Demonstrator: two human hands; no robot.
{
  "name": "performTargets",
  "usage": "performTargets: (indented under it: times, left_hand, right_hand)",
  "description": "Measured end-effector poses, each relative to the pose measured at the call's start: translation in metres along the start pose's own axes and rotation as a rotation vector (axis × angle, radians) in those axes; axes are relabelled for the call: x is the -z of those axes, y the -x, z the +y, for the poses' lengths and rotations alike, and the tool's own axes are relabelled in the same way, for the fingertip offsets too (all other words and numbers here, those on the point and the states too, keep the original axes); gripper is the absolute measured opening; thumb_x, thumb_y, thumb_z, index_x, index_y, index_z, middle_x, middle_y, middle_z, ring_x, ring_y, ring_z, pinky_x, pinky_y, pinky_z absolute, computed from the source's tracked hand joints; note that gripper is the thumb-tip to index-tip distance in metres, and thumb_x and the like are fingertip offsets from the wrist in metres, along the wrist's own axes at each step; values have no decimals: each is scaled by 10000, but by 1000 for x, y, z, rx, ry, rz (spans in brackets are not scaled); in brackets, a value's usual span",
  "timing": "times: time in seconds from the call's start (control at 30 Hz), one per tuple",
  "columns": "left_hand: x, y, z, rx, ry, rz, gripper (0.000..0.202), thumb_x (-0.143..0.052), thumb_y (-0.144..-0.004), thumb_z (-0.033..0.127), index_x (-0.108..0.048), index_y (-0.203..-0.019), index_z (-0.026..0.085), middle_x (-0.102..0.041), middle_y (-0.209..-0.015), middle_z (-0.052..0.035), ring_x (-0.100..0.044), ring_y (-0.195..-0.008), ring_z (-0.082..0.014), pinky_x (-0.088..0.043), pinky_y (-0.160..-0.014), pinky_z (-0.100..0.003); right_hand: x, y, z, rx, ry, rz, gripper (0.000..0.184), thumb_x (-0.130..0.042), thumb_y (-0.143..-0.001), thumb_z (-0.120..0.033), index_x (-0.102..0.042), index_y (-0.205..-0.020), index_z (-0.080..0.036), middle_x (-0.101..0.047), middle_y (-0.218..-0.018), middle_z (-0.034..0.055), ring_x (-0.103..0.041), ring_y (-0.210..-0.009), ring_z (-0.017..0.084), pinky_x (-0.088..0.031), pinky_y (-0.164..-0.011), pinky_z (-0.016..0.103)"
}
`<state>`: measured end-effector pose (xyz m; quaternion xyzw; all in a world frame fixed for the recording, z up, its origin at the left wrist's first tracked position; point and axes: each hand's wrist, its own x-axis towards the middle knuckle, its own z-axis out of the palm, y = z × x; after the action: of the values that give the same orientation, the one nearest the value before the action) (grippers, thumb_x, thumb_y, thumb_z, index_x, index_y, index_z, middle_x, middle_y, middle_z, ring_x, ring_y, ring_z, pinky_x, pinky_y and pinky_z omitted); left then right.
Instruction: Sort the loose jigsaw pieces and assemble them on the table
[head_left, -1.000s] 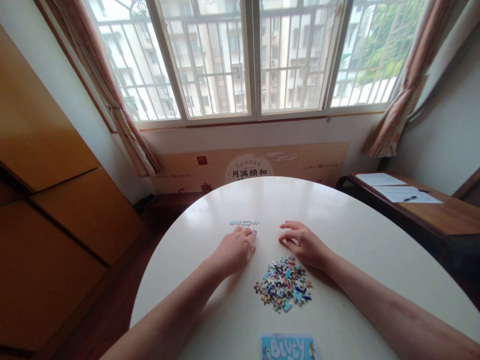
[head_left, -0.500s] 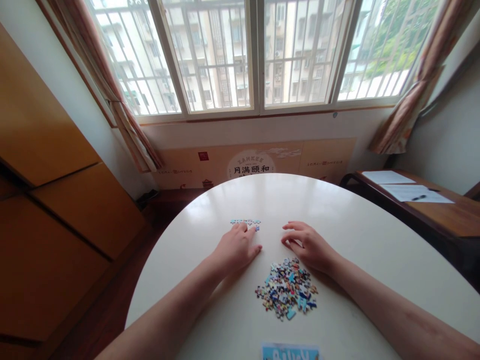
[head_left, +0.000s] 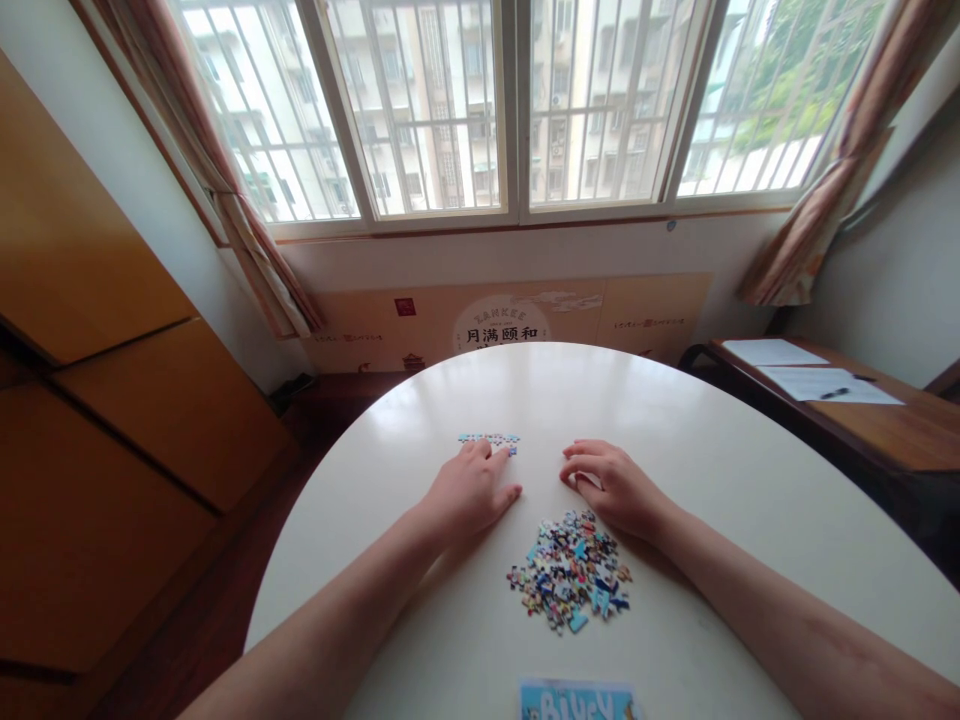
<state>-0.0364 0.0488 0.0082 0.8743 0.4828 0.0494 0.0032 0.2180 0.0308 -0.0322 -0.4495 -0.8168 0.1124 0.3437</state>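
My left hand lies on the white table with its fingers spread, the fingertips at a short strip of joined jigsaw pieces. Its index fingertip is beside a single puzzle piece just below that strip; part of the strip's lower side is hidden by the fingers. My right hand rests on the table to the right, fingers loosely bent and apart, with nothing visible in them. Between my forearms, nearer to me, is a heap of loose jigsaw pieces in mixed colours.
A blue box or card with white lettering is cut off at the bottom edge. The round white table stands before a barred window. Papers and a pen lie on a wooden desk at right; an orange cabinet is at left.
The view has tilted slightly, so more of the blue box shows at the bottom. Both hands stay nearly in place, and the pieces lie as before.
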Motion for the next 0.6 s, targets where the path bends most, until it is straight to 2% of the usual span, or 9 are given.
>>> performTargets:
  times: [0.6]
  left_hand:
    - [-5, -2, -3, 3, 14, 22, 595, -521, -900, 522, -560, -1378, 170, -603, -1215, -153, -533, -1175, -332, -445, -985, -434]
  right_hand:
    - [1, -2, -1, 30, 8, 6, 217, -577, -817, -87, -730, -819, -241, -722, -1067, 57, -650, -1051, 250, -484, -962, 418]
